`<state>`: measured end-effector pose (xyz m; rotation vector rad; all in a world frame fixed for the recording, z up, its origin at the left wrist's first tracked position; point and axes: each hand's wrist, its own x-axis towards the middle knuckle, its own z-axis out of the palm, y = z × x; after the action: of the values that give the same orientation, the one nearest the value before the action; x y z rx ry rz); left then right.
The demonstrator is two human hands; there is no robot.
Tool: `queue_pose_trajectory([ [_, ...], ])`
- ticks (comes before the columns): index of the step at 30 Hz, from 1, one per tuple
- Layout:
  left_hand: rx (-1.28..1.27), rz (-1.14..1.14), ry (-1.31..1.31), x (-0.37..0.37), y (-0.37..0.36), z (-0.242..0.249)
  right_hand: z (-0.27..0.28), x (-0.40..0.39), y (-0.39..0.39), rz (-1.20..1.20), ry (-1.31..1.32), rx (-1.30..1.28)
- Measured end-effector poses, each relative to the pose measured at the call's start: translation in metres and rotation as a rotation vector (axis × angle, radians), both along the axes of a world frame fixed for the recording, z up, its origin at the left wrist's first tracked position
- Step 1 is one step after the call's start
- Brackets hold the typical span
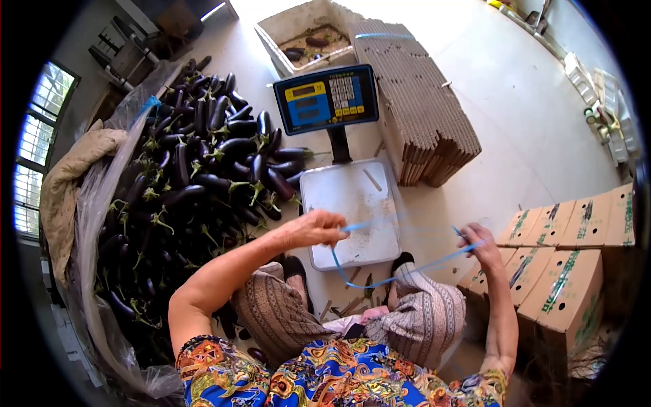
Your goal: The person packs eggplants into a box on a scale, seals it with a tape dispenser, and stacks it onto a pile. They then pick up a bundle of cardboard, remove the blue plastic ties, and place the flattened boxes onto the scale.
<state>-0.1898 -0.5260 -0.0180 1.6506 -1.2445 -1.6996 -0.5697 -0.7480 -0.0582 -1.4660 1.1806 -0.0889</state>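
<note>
Between my hands hangs a thin blue plastic strap point(390, 280), sagging in a curve over the near edge of the scale's platform point(349, 197). My left hand point(319, 228) is closed in a fist around one part of it, above the platform's left side. Out to the right, my right hand point(480, 243) pinches the strap's other side, with a short end sticking up by the fingers. Part of the strap is smeared by motion. Behind the platform stands the scale's display point(325, 100) with its keypad on a black post.
A large heap of eggplants point(196, 169) lies at left, bordered by plastic sheeting point(102, 203). Flattened cardboard boxes point(413, 81) are stacked beyond the scale, beside a white foam bin point(271, 47) holding a few eggplants. Closed cartons point(563, 285) stand at right.
</note>
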Motion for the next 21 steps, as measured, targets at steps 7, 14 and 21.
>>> queue_pose_trajectory([
  [7,-0.389,0.059,0.277,-0.062,-0.040,0.007,0.091,0.173,0.058,0.472,-0.389,0.122],
  [14,-0.194,0.049,0.177,0.009,0.032,-0.026,-0.003,0.083,-0.034,-0.053,-0.270,0.132],
  [21,0.168,-0.273,0.156,0.044,0.054,-0.008,-0.060,0.015,0.021,0.080,0.033,0.540],
])
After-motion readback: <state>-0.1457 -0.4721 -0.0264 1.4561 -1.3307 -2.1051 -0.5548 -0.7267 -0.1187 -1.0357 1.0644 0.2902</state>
